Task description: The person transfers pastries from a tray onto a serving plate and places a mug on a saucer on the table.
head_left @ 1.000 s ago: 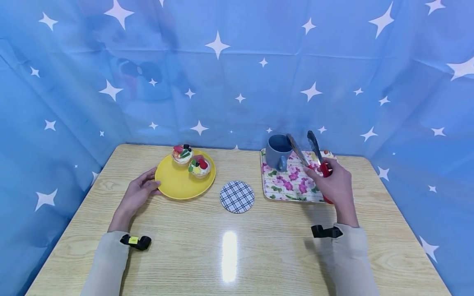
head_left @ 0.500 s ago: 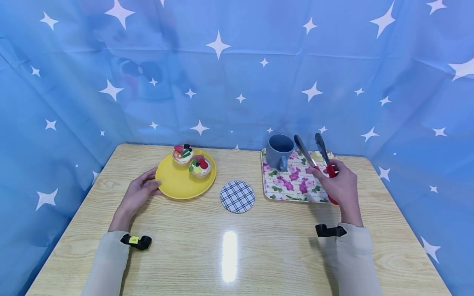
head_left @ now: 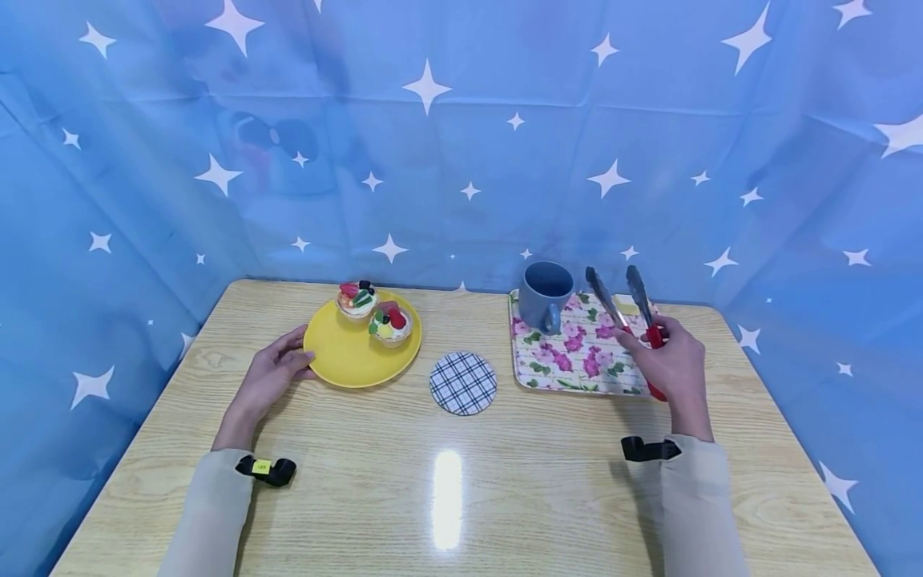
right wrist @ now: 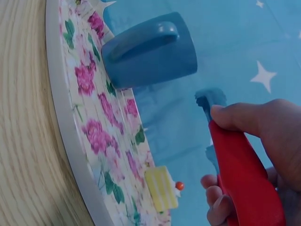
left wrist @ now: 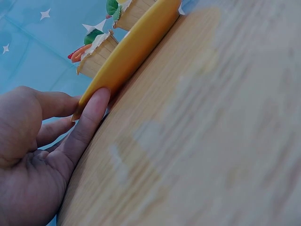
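Note:
At the left, my left hand (head_left: pixel 270 373) pinches the rim of a yellow plate (head_left: pixel 339 361), thumb on one side and fingers on the other in the left wrist view. Two fruit tarts, one at the back (head_left: pixel 356 301) and one nearer (head_left: pixel 390 326), sit on that plate. My right hand (head_left: pixel 675 365) grips red-handled tongs (right wrist: pixel 244 174), their tips spread apart with nothing between them, over the right part of a floral tray (head_left: pixel 530 377). On this tray, the right wrist view shows a yellow layered cake slice (right wrist: pixel 161 188) with a small orange-red ball.
A blue mug (head_left: pixel 542 300) stands upright on the tray's back left, its handle toward me. Between plate and tray lies a round checked coaster (head_left: pixel 463 385). A blue star-patterned curtain (head_left: pixel 461 160) hangs behind the wooden table (head_left: pixel 360 497).
My right hand has moved rightward with the tongs, away from the mug, and their tips are now slightly lower. My left hand and the plate have stayed in place.

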Demonstrator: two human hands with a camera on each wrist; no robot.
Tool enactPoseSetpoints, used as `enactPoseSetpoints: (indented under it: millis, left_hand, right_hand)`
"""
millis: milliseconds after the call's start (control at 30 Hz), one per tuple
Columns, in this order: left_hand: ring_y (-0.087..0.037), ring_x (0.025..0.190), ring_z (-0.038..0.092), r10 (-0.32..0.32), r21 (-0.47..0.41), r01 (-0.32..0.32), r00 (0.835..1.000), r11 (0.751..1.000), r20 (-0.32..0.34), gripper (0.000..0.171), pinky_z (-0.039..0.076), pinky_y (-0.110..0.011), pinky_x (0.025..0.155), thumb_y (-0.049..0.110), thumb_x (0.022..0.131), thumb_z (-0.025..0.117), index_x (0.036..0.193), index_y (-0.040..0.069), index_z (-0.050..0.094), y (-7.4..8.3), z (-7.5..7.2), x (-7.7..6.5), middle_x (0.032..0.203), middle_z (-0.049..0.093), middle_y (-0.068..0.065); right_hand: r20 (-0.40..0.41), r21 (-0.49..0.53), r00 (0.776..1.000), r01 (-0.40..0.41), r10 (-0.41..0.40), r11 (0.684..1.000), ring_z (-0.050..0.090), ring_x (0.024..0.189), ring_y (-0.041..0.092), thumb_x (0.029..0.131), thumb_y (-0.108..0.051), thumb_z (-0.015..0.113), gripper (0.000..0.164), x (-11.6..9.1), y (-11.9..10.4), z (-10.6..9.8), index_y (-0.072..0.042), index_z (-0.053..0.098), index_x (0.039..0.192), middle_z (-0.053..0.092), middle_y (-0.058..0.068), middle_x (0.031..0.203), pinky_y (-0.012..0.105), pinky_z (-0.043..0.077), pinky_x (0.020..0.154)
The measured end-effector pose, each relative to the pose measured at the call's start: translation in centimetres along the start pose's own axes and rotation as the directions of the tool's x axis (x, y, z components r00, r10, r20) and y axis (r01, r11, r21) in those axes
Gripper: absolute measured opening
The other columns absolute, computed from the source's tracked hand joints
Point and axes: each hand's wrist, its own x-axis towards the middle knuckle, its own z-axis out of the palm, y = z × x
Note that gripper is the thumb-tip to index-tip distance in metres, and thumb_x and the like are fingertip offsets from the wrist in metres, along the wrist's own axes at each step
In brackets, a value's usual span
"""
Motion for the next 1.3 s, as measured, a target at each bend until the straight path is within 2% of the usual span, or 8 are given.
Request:
enactPoseSetpoints:
  millis: [233,767,967,1200,1300]
  left_hand:
    - [0.004,0.1,0.065,0.003,0.0,-0.003,1.0,1.0,0.0,0.066,0.065,-0.023,0.087,0.02,0.106,0.058,0.164,0.013,0.027,0.2,0.1,-0.1,0.148,0.042,-0.022]
    - [0.004,0.1,0.064,-0.005,0.006,0.005,1.0,1.0,-0.004,0.066,0.065,-0.023,0.088,0.021,0.106,0.059,0.164,0.013,0.027,0.1,0.1,-0.1,0.149,0.041,-0.022]
    - [0.004,0.101,0.064,-0.002,0.004,0.003,1.0,1.0,-0.006,0.066,0.065,-0.023,0.087,0.021,0.106,0.059,0.164,0.013,0.028,0.2,0.1,-0.1,0.149,0.042,-0.022]
    - [0.004,0.101,0.064,-0.006,0.001,0.006,1.0,1.0,-0.006,0.065,0.065,-0.024,0.088,0.021,0.106,0.059,0.163,0.014,0.029,-0.1,0.0,0.1,0.147,0.043,-0.019]
    - [0.004,0.102,0.064,-0.005,0.0,0.005,1.0,1.0,-0.006,0.065,0.065,-0.024,0.088,0.021,0.106,0.059,0.164,0.014,0.028,-0.1,0.0,0.2,0.149,0.042,-0.019]
  right_hand:
    - [0.007,-0.007,1.0,-0.03,0.03,1.0,0.051,0.116,0.046,0.093,-0.064,0.064,0.094,0.3,0.6,-0.2,0.004,0.041,0.153,0.052,0.034,0.138,0.06,0.057,0.089]
    - [-0.004,-0.059,0.998,-0.069,0.069,0.996,0.051,0.109,0.044,0.093,-0.063,0.064,0.097,1.0,2.3,-0.3,0.008,0.038,0.153,0.053,0.035,0.134,0.052,0.057,0.076]
    - [0.005,-0.073,0.996,-0.089,0.09,0.993,0.051,0.107,0.043,0.091,-0.067,0.063,0.101,1.2,2.9,-0.4,0.008,0.036,0.154,0.053,0.034,0.131,0.043,0.055,0.069]
    - [0.015,-0.078,0.995,-0.096,0.097,0.992,0.051,0.112,0.046,0.092,-0.065,0.063,0.1,1.5,3.6,-0.4,0.009,0.036,0.154,0.051,0.037,0.135,0.055,0.059,0.079]
    - [0.018,-0.081,0.994,-0.104,0.106,0.991,0.052,0.113,0.047,0.092,-0.065,0.063,0.1,1.7,3.8,-0.4,0.008,0.035,0.154,0.052,0.037,0.135,0.056,0.059,0.081]
